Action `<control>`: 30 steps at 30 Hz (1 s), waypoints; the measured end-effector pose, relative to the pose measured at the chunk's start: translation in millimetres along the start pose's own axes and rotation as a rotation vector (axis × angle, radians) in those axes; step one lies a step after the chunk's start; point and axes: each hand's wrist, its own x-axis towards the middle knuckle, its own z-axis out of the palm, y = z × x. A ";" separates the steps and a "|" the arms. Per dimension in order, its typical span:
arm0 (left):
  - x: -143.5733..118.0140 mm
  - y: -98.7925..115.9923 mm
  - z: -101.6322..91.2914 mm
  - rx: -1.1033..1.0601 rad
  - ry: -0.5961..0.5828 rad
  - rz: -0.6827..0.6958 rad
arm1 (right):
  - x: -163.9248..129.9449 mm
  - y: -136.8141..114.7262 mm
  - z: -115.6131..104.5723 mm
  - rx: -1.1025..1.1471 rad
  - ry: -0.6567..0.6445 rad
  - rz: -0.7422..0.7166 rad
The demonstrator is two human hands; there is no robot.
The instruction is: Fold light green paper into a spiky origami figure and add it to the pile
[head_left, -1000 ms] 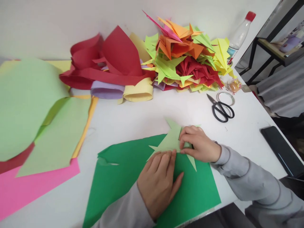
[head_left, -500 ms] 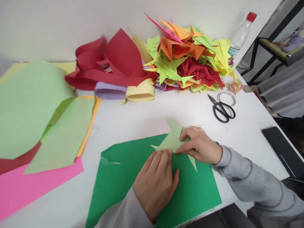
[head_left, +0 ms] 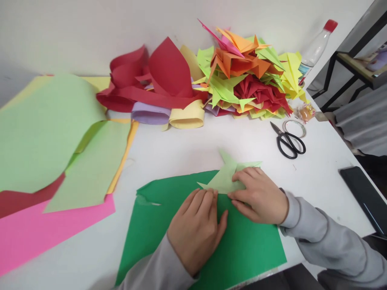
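Observation:
A light green folded paper piece (head_left: 226,177) with pointed tips lies on a dark green sheet (head_left: 157,229) near the table's front edge. My left hand (head_left: 196,229) lies flat on the dark green sheet, its fingertips pressing the near edge of the folded piece. My right hand (head_left: 260,195) rests palm down over the piece's right side, fingers pressing it to the table. Most of the piece's right half is hidden under that hand.
A heap of folded paper shapes (head_left: 248,76) and curled red, purple and yellow sheets (head_left: 163,88) lie at the back. Large light green, pink and yellow sheets (head_left: 54,137) cover the left. Black scissors (head_left: 288,141), a tape roll (head_left: 294,127), a bottle (head_left: 317,46) and a phone (head_left: 364,197) sit right.
My right hand has flattened down over the folded piece, hiding its lower right tip. My left hand stays pressed on its near edge. The view shifted slightly, moving everything right.

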 end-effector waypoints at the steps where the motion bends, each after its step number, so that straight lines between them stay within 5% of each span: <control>1: 0.2 -1.3 0.2 -0.002 0.005 -0.001 | 0.3 -0.4 0.2 0.001 0.004 -0.001; 21: 3.5 -35.8 -0.3 0.164 0.073 -0.034 | -3.8 2.7 2.8 0.054 0.046 0.030; 26: 3.6 -26.4 -4.0 0.091 0.150 0.019 | -3.7 2.6 2.8 0.059 0.070 0.022; 30: -0.6 -16.3 4.0 -0.054 0.104 0.123 | -3.7 4.5 5.8 0.038 0.087 0.002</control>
